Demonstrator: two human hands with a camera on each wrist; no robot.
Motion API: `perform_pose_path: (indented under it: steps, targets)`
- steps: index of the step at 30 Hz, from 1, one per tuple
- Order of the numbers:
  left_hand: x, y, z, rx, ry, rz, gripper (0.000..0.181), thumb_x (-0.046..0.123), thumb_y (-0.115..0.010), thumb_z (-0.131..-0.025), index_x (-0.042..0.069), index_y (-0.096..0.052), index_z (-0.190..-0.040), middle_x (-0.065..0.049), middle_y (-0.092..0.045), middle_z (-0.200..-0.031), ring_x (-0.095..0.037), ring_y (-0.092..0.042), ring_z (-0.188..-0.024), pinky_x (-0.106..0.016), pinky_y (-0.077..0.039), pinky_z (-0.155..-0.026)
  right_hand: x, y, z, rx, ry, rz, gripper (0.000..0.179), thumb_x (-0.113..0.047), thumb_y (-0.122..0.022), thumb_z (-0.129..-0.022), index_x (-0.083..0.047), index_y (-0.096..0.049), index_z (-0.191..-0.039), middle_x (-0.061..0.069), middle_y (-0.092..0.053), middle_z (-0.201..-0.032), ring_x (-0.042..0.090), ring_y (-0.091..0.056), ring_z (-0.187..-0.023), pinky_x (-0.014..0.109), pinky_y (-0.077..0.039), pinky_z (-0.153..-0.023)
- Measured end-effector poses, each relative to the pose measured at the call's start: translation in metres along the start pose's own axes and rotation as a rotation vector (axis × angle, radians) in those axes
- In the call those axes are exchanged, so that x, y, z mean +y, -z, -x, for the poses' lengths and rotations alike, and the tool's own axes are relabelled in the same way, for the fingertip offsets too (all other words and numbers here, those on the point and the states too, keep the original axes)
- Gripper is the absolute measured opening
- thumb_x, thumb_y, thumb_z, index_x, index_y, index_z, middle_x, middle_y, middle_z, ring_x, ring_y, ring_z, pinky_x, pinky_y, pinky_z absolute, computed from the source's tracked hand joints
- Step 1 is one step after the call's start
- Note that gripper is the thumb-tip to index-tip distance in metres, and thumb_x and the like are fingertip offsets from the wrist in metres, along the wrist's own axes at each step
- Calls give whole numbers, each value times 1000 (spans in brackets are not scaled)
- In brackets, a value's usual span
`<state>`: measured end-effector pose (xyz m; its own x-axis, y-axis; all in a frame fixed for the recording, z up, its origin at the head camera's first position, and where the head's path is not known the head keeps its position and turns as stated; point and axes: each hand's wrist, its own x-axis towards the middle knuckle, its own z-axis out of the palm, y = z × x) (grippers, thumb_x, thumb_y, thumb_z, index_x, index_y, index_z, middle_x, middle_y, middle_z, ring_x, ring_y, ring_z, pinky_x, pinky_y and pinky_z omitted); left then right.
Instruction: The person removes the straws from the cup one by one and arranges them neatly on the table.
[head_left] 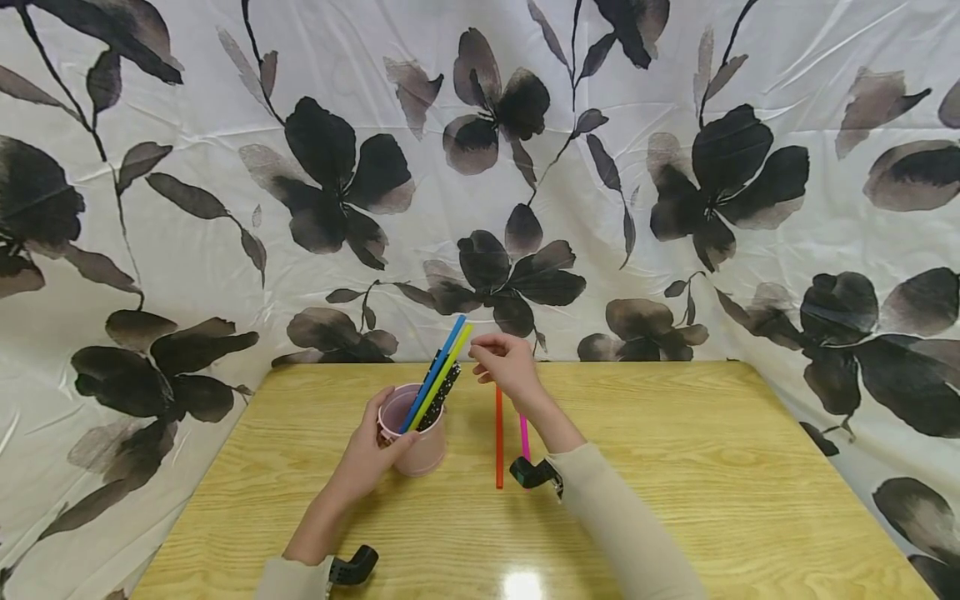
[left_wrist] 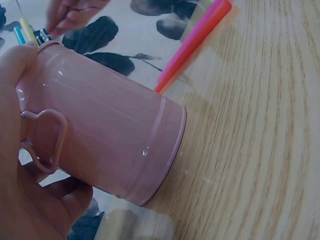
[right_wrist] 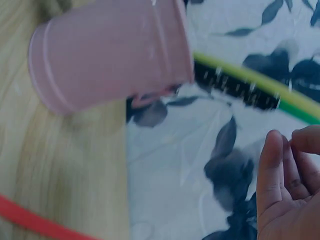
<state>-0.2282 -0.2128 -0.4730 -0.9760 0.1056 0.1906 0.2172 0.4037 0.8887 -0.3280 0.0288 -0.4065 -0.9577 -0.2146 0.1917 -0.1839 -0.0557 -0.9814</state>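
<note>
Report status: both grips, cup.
Left grip on pink cup. Right grip empty. Blue stick, yellow-green stick inside cup. Nothing visibly in the way.

The head view looks forward and down across the table (head_left: 720, 450) from farther off; both wrist views, close and tipped sideways, share the pink cup (left_wrist: 100, 115) from different sides.

A yellowish wood-grain table (head_left: 765, 525) is presenting a flat, glossy top. A wrinkled white cloth (head_left: 607, 225) is hanging behind the table and is extending past its left and right sides. Dark printed flowers (head_left: 731, 150) are covering the cloth, and one is sitting directly above the middle of the table's far edge. Grey printed leaves (head_left: 186, 195) are trailing above and beside the table. A bright reflection (head_left: 521, 586) is showing on the table's near part.
</note>
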Motion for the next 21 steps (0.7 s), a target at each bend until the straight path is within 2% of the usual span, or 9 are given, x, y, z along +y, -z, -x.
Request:
perform_pose_path:
  steps: [3,6,8,10,14,21]
  targets:
    - [16,2,4,-11,13,4,80,22,-68,-92,10,-17,-153,-24,-40,-142,-38,-46,-121,-43,-44,-91,-8,-6,4,-40,32,1,22,-3,-62,-93,10,-65,-110,28,-66,-100,31,-67,-72,32,-55,-60]
    - [10,1,3,-3,6,-5,80,26,-68,-92,14,-18,-153,-21,-41,-142,-35,-48,-120,-43,-44,-91,-11,-13,7,-41,46,21,21,0,-60,-92,9,-63,-110,23,-66,-95,34,-67,-73,32,-55,-59]
    - [-2,0,-1,5,-2,-4,81,30,-69,-92,18,-18,-154,-18,-42,-141,-33,-48,-120,-43,-45,-91,-12,-17,9,-30,53,22,22,-2,-61,-91,7,-64,-111,16,-67,-92,34,-66,-72,31,-55,-57]
    - [-13,-2,-3,9,-13,-13,81,33,-68,-92,20,-17,-154,-15,-42,-141,-31,-48,-119,-43,-45,-91,-12,-19,10,-36,40,31,24,-4,-62,-91,6,-63,-112,15,-67,-93,36,-66,-73,32,-55,-58]
    - [-17,-2,-5,6,-17,-9,83,34,-68,-91,18,-17,-154,-15,-42,-141,-30,-48,-119,-42,-45,-91,-13,-23,13,-47,22,33,25,-6,-66,-89,3,-64,-112,13,-68,-96,27,-67,-71,34,-56,-59]
    - [-16,-3,-4,7,-14,16,81,32,-69,-92,19,-18,-154,-13,-41,-141,-30,-47,-122,-47,-43,-94,-14,-31,20,-48,20,-32,26,-1,-69,-88,4,-60,-112,16,-69,-97,30,-69,-75,47,-56,-68]
